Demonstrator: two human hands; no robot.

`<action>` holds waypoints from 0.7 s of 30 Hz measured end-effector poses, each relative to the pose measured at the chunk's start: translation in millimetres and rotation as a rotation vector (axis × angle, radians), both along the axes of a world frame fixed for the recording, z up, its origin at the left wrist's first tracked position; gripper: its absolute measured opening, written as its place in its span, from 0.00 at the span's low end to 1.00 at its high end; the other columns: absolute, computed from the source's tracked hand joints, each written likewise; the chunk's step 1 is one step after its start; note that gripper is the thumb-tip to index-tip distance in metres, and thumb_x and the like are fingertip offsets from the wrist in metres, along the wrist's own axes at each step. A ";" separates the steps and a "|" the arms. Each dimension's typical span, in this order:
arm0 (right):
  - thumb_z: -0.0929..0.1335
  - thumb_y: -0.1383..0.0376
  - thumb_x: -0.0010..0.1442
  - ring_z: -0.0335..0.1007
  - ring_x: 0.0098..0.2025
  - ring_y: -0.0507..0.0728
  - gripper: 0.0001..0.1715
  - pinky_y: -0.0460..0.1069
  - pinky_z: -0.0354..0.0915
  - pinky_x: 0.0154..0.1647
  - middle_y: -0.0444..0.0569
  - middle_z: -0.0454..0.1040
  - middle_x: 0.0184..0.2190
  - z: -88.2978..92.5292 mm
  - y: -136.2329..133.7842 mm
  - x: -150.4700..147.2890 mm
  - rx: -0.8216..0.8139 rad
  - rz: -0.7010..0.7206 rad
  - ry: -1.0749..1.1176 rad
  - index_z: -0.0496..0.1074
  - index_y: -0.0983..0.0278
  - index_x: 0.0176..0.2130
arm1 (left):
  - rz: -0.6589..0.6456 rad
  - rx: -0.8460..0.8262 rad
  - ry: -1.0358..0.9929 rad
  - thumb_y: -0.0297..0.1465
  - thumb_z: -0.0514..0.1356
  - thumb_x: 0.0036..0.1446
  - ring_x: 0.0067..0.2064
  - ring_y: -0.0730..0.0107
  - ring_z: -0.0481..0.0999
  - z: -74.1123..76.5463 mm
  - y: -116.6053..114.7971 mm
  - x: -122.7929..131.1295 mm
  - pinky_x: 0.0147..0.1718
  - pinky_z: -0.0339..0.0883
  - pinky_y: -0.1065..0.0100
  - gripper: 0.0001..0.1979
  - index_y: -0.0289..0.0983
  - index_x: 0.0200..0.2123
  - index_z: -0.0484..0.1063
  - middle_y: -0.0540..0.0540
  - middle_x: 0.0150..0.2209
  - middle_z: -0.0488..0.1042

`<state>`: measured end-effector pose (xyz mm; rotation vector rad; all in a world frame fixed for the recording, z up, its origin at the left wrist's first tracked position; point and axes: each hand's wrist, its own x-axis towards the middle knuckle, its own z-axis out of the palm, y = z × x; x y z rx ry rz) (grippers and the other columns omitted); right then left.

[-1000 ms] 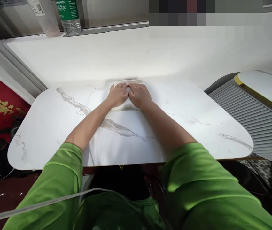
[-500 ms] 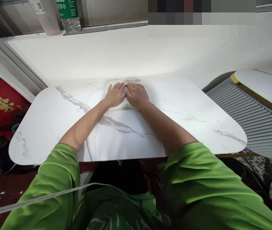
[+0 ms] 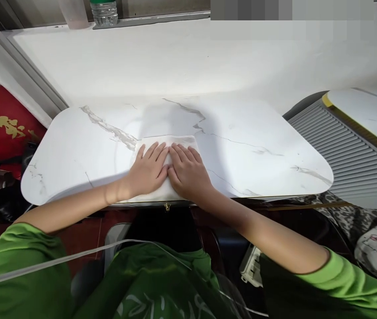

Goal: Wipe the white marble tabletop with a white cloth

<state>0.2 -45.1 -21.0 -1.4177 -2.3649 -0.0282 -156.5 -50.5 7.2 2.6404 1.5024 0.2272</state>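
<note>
A white cloth (image 3: 161, 193) lies flat on the white marble-patterned tabletop (image 3: 258, 128), at the middle of its front edge. My left hand (image 3: 150, 170) rests palm down on the cloth, its fingers stretched out and pointing away from me. Beside it, my right hand (image 3: 188, 170) presses on the same cloth, also flat with fingers extended. The thumbs meet or nearly meet between the two hands. Much of the cloth is hidden under the palms.
A clear bottle with a green label (image 3: 105, 13) and a translucent container (image 3: 73, 13) stand on the ledge behind. At left hangs a red bag (image 3: 7, 124). A ribbed grey panel (image 3: 351, 150) stands right of the table. A pale cord (image 3: 85, 260) crosses before me.
Both hands have slid the cloth from the table's back edge toward me, to the front edge. My elbows have bent outward, and the view has tilted down a little.
</note>
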 end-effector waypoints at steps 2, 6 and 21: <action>0.55 0.64 0.64 0.58 0.66 0.65 0.31 0.62 0.51 0.67 0.60 0.65 0.63 0.7 4.9 -1.5 -0.004 0.013 0.003 0.63 0.71 0.62 | 0.031 -0.014 -0.013 0.33 0.42 0.69 0.71 0.56 0.48 -0.6 2.7 -1.3 0.68 0.40 0.49 0.26 0.31 0.67 0.53 0.37 0.70 0.52; 0.54 0.65 0.65 0.58 0.65 0.65 0.29 0.62 0.51 0.66 0.61 0.66 0.62 1.4 43.8 -9.6 -0.028 0.007 0.023 0.65 0.72 0.60 | 0.088 -0.050 -0.061 0.31 0.43 0.68 0.71 0.58 0.49 -4.6 43.7 -6.5 0.68 0.40 0.49 0.25 0.33 0.66 0.55 0.39 0.70 0.53; 0.51 0.59 0.69 0.59 0.62 0.70 0.30 0.68 0.54 0.61 0.60 0.68 0.59 -25.4 245.5 -48.3 -0.012 -0.093 0.032 0.64 0.65 0.61 | 0.188 0.010 -0.131 0.30 0.42 0.66 0.69 0.60 0.54 -24.9 228.0 -32.5 0.67 0.43 0.50 0.25 0.39 0.65 0.59 0.43 0.68 0.57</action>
